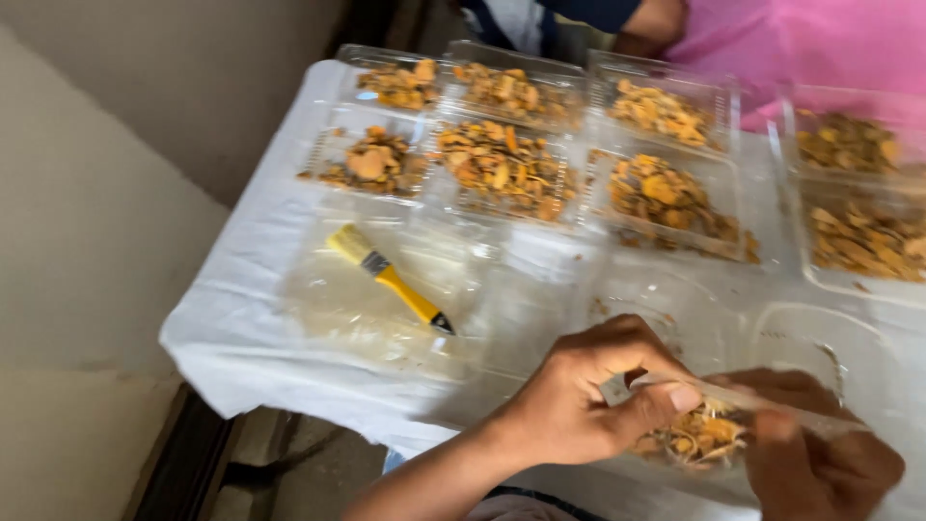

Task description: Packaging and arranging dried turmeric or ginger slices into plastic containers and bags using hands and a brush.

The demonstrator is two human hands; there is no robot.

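Table [241, 328] under white cloth. Yellow brush [388, 277] lies left-centre on clear film, well apart from both hands. Six open trays [502, 159] of orange-brown pieces along the far edge. Left hand [579, 400] has thumb and fingers pinched on the rim of a clear box [709, 425] of shreds. Right hand [820, 453] grips the box's right side, fingers closed; blurred. Pink sleeve [801, 43] top right.

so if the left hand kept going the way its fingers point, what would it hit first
The left hand points right, so it would likely first meet the right hand, which grips the same clear container of orange-brown pieces. Motion blur leaves depth uncertain.
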